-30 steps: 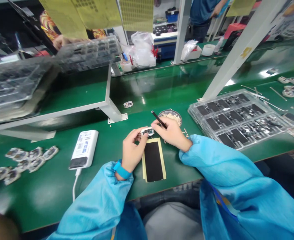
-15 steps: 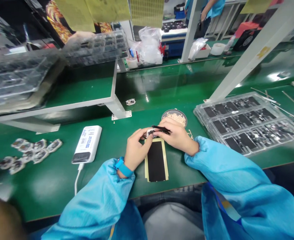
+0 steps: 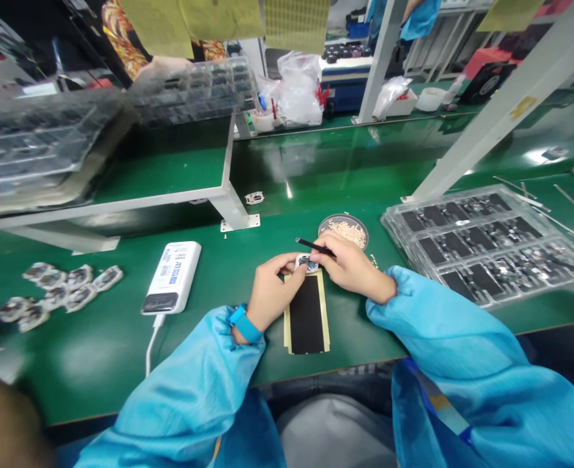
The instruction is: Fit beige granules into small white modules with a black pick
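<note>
One small part [image 3: 310,264] in left hand [image 3: 275,289], white device [image 3: 184,281], blue print [image 3: 175,273] illegible

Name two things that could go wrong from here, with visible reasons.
The left hand holds a small white-rimmed part close to the black tool in the right hand; a slip might scratch it. The dish sits just beyond the right hand, so a knock could spill its pale pieces; a few lie outside it.

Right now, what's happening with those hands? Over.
Left hand: holding small white-rimmed part. Right hand: holding slim black tool alongside. Nearby: yellow-edged black mat toward wearer, round dish of pale bits beyond right hand.
</note>
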Action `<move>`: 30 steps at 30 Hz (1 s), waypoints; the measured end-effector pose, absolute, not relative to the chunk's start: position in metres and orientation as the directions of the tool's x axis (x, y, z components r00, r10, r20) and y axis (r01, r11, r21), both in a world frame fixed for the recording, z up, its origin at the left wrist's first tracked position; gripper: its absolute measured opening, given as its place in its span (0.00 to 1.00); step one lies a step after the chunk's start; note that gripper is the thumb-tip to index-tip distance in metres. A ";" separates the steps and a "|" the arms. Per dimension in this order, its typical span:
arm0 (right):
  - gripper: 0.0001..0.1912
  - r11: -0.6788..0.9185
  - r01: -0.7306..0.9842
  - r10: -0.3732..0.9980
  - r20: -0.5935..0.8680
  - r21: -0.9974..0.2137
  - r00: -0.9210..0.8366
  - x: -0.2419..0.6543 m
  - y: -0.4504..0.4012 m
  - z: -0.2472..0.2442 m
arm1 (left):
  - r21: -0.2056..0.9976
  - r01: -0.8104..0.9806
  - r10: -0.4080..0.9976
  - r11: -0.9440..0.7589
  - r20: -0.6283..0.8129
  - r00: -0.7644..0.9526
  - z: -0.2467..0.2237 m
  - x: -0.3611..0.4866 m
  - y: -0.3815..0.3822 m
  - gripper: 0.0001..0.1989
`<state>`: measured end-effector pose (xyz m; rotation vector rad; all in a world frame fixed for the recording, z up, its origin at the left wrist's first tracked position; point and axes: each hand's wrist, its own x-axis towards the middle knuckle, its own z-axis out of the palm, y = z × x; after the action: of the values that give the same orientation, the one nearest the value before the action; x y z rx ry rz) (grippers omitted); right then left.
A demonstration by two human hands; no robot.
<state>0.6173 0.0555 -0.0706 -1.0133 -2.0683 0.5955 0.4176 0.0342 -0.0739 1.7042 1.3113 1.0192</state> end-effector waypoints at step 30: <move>0.05 0.668 0.268 0.741 0.588 -0.694 -0.323 0.610 0.050 -0.068 | 0.851 0.439 0.956 -0.289 0.283 0.079 -0.068 0.417 0.028 0.07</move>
<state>0.6103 0.0498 -0.0683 -0.7926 -1.8898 0.5982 0.4171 0.0283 -0.0680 1.7901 1.3795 1.1655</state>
